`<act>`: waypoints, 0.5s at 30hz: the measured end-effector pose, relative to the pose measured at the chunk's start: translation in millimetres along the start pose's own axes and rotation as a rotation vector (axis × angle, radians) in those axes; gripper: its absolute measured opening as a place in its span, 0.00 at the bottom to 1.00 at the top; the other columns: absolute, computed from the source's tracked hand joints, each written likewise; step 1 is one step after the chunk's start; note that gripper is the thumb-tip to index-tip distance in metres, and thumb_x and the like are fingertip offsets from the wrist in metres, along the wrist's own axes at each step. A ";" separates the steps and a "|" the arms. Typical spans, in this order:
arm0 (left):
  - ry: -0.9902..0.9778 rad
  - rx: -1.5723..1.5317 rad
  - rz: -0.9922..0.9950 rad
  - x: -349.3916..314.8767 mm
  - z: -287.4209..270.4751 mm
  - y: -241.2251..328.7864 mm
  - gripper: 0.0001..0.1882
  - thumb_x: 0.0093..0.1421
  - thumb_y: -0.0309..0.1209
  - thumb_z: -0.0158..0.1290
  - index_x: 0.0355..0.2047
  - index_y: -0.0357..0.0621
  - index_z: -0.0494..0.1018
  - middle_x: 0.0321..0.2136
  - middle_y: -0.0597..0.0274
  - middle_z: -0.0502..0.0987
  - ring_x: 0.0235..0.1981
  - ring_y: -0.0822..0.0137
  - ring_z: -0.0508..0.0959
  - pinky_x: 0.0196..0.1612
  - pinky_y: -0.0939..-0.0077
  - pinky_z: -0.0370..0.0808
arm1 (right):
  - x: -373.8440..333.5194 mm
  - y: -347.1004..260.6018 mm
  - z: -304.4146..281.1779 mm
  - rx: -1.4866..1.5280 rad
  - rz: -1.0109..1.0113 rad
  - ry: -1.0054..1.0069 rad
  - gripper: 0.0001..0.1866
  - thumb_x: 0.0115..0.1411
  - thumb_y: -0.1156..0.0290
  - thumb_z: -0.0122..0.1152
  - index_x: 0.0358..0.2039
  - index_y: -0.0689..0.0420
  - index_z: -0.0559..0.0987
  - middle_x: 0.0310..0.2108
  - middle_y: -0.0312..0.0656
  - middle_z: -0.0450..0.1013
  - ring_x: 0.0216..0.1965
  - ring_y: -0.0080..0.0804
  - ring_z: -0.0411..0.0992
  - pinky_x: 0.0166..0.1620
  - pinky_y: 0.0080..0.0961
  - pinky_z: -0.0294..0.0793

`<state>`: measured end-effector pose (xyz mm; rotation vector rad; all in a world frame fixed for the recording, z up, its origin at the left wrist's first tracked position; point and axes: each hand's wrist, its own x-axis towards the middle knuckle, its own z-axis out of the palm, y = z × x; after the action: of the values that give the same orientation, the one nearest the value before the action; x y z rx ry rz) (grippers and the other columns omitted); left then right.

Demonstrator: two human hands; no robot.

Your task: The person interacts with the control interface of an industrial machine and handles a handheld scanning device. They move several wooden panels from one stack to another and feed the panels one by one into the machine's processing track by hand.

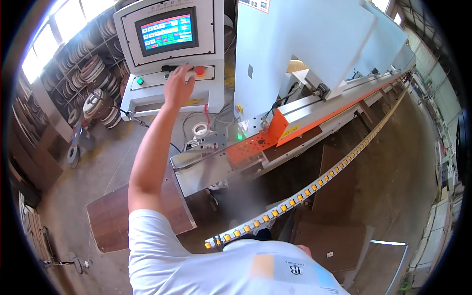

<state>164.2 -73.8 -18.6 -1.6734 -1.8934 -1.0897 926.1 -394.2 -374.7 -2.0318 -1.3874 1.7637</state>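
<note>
My left hand (179,84) reaches out over the sloping button strip (155,77) of a grey control console. Its fingers look spread and partly bent, with nothing visible held in them. Just right of the fingertips sits a red mushroom button (199,71); whether I touch it cannot be made out. Behind the fingers lies a slim black object (170,68), partly covered. A green button (140,81) is at the strip's left end. Above, a lit touch screen (167,32) shows coloured icons. Only a small patch of skin of my right hand (305,250) shows beside my shirt, its fingers hidden.
A long machine with pale blue covers (275,44) and an orange guard (279,128) runs to the far right. Beside it stretches a rail with yellow rollers (295,200). Brown boards (142,211) lie low at left. Racks of coiled banding (93,71) stand behind.
</note>
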 end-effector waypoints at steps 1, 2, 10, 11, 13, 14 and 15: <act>0.016 0.050 -0.022 17.7 9.3 -15.3 0.19 0.61 0.35 0.55 0.53 0.47 0.76 0.56 0.57 0.77 0.54 0.48 0.76 0.55 0.57 0.74 | -5.6 19.5 2.1 0.068 -0.061 0.000 0.21 0.62 0.55 0.66 0.42 0.64 0.84 0.34 0.47 0.82 0.38 0.30 0.79 0.42 0.30 0.77; 0.023 0.129 -0.038 28.2 12.5 -31.8 0.21 0.61 0.34 0.54 0.55 0.48 0.74 0.61 0.57 0.73 0.57 0.48 0.74 0.57 0.56 0.73 | -22.7 -13.3 14.0 -0.031 0.011 0.037 0.21 0.62 0.56 0.66 0.41 0.64 0.84 0.34 0.47 0.82 0.38 0.30 0.79 0.42 0.29 0.76; -0.049 0.163 -0.311 93.5 47.9 -92.4 0.26 0.60 0.35 0.55 0.59 0.45 0.72 0.69 0.56 0.63 0.65 0.50 0.68 0.63 0.58 0.69 | -83.5 -40.1 42.9 0.064 0.195 0.216 0.20 0.62 0.56 0.64 0.40 0.64 0.84 0.34 0.46 0.82 0.37 0.30 0.79 0.41 0.29 0.76; -0.055 0.151 -0.308 96.8 53.6 -95.3 0.26 0.60 0.35 0.55 0.59 0.45 0.72 0.69 0.56 0.63 0.65 0.50 0.68 0.63 0.58 0.69 | -85.1 -41.1 45.4 0.054 0.195 0.218 0.20 0.62 0.56 0.64 0.40 0.64 0.84 0.34 0.46 0.82 0.36 0.30 0.79 0.41 0.29 0.76; -0.030 0.178 -0.302 104.1 62.7 -105.1 0.25 0.61 0.35 0.52 0.59 0.48 0.72 0.70 0.61 0.61 0.64 0.51 0.69 0.61 0.55 0.72 | -88.3 -42.9 50.3 0.037 0.191 0.217 0.20 0.62 0.56 0.64 0.40 0.64 0.84 0.34 0.46 0.82 0.36 0.30 0.79 0.41 0.29 0.77; -0.027 0.167 -0.296 103.5 66.6 -106.1 0.24 0.60 0.35 0.52 0.58 0.48 0.74 0.70 0.61 0.62 0.63 0.51 0.70 0.61 0.54 0.72 | -97.0 -41.5 52.9 0.029 0.196 0.221 0.20 0.62 0.56 0.64 0.40 0.64 0.84 0.34 0.45 0.82 0.36 0.30 0.79 0.41 0.29 0.77; -0.019 0.193 -0.299 105.8 68.8 -107.7 0.24 0.59 0.35 0.53 0.56 0.48 0.75 0.69 0.60 0.63 0.62 0.51 0.72 0.61 0.54 0.72 | -98.1 -41.7 53.2 0.020 0.188 0.223 0.20 0.62 0.56 0.64 0.40 0.64 0.84 0.34 0.45 0.82 0.36 0.30 0.79 0.41 0.29 0.77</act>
<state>52.7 48.9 -16.4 -1.3308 -2.2338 -0.9602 868.4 -461.1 -294.9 -2.3311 -1.1437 1.5468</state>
